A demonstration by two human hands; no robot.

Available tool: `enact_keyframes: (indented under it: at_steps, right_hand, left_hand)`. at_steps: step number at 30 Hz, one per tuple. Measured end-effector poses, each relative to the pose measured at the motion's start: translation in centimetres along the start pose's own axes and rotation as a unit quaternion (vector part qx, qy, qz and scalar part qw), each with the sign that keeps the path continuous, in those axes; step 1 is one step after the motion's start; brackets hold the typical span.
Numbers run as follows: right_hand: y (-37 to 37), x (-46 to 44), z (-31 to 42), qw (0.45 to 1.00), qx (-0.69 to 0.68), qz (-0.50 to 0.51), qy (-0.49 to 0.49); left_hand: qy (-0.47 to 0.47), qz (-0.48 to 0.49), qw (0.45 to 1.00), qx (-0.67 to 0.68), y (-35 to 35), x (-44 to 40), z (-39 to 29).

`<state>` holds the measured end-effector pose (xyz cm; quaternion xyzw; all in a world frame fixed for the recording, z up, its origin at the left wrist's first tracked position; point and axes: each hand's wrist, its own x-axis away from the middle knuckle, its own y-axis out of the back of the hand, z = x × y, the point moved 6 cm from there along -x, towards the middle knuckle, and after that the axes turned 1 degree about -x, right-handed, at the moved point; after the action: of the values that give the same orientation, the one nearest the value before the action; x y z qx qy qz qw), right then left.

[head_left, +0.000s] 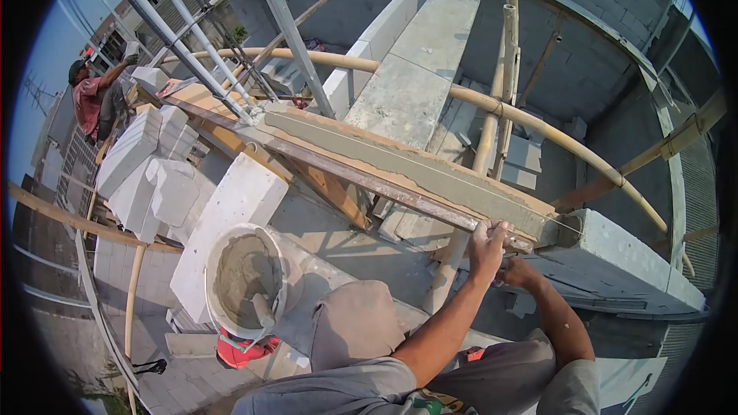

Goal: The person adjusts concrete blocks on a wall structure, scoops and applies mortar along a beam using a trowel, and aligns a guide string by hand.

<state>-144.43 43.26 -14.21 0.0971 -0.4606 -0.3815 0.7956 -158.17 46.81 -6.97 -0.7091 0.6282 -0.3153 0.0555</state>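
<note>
A layer of wet grey mortar lies along the top of a narrow wall, between strips of wooden formwork. A long, worn brown board runs along its near side. My left hand is closed round this board near its right end, with the fingertips over the top edge. Just below and to the right, my right hand is curled close under the same board end. Whatever its fingers hold is hidden. A thin string stretches above the mortar towards a pale block wall on the right.
A white bucket of mortar with a tool handle in it stands left of my knee. Pale blocks are stacked at the left, near another person. Bamboo poles cross beyond the wall, and a concrete-covered plank extends away.
</note>
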Motion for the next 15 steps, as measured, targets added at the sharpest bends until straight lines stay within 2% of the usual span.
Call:
enact_keyframes:
  at_steps: [10,15]
  right_hand:
    - [0.5,0.9,3.1,1.0,0.016,0.003,-0.02]
    - [0.0,-0.2,1.1,1.0,0.001,0.0,-0.029]
  left_hand:
    - [0.005,-0.004,1.0,-0.027,0.7,0.1,-0.9]
    - [0.012,0.011,0.999,-0.038,0.8,-0.4,0.2]
